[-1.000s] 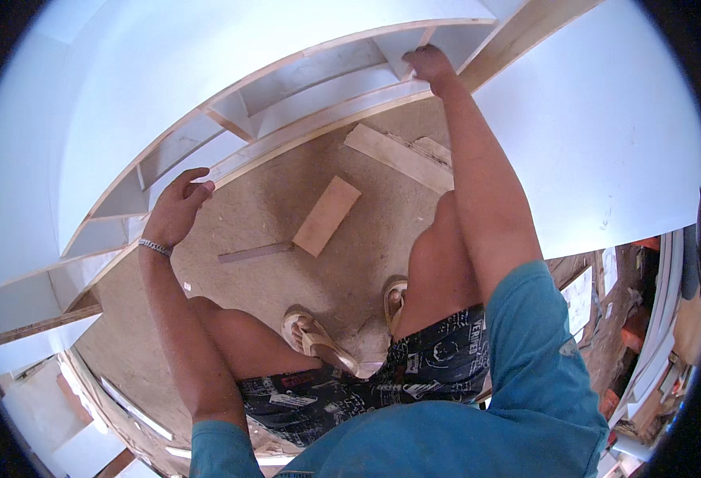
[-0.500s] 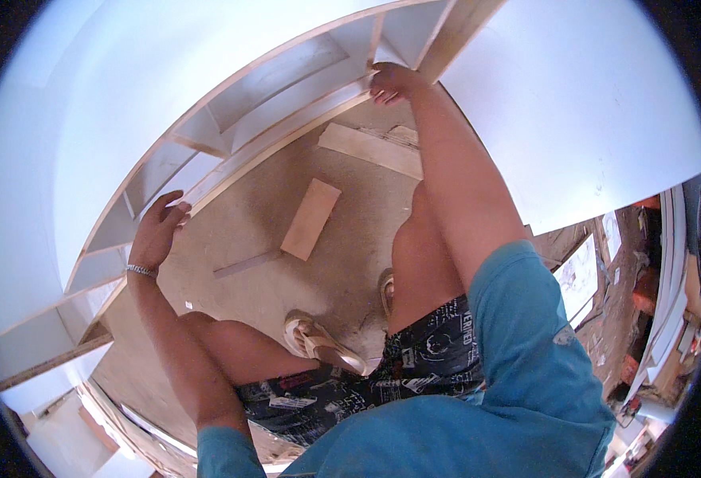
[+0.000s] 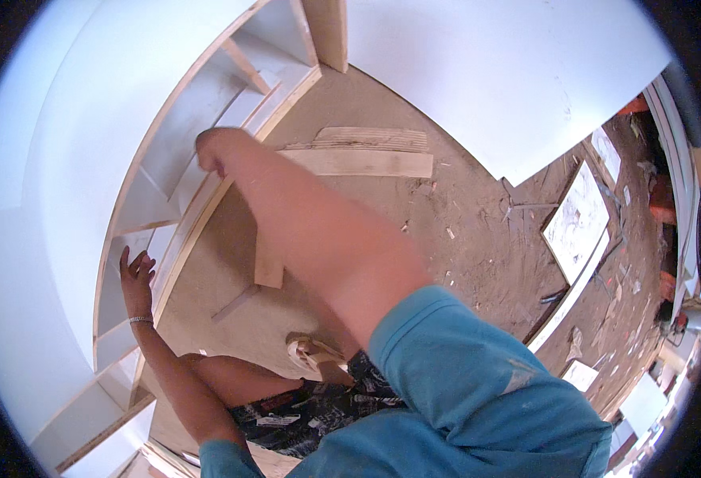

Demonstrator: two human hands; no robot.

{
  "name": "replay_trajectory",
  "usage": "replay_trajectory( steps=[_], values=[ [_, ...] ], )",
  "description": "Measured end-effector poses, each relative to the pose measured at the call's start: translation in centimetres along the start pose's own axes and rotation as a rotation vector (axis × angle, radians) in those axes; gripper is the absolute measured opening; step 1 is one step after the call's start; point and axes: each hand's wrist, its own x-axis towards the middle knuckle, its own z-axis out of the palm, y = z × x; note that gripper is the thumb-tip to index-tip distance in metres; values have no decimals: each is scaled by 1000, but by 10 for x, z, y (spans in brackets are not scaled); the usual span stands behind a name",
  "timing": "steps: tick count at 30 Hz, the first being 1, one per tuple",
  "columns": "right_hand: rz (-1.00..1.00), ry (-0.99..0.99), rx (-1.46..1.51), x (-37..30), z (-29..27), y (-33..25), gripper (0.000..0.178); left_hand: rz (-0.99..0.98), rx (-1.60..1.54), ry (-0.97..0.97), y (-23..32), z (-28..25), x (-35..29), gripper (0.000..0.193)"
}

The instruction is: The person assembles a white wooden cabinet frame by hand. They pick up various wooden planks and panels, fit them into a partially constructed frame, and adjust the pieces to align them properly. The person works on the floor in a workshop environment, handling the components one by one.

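Note:
A long white wooden shelf frame [image 3: 145, 151] with pale raw edges and several compartments lies across the left side. My left hand [image 3: 137, 283], with a bracelet at the wrist, is raised at one of its lower-left compartments. Its fingers are spread and nothing is in them; touch with the panel cannot be made out. My right hand [image 3: 221, 150] reaches across to the frame's middle, bent downward over the inner rail. Most of its fingers are hidden behind the back of the hand, so its grip does not show.
A big white panel [image 3: 478, 72] fills the upper right. Pale wooden strips [image 3: 366, 163] and a short board [image 3: 269, 267], partly behind my right arm, lie on the brown floor [image 3: 446, 211]. Farther right are a white offcut [image 3: 577, 223] and scattered scraps.
My right hand has left the upright divider at the frame's far end and swung left along the frame. My left hand remains beside the frame, fingers spread. The view has turned rightward.

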Motion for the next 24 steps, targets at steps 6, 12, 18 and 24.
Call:
replay_trajectory(
  steps=[6,12,18,24],
  values=[
    [-94,175,-133,-19,27,-36,28,135,-55,131,25,25,-3,70],
    [198,-131,-305,-8,18,-65,33,166,-38,114,25,24,8,68],
    [-122,244,-76,-37,10,-49,36,179,-44,220,31,35,21,56],
    [-138,243,-79,-47,8,-50,31,137,-49,340,20,37,41,45]
  ],
)
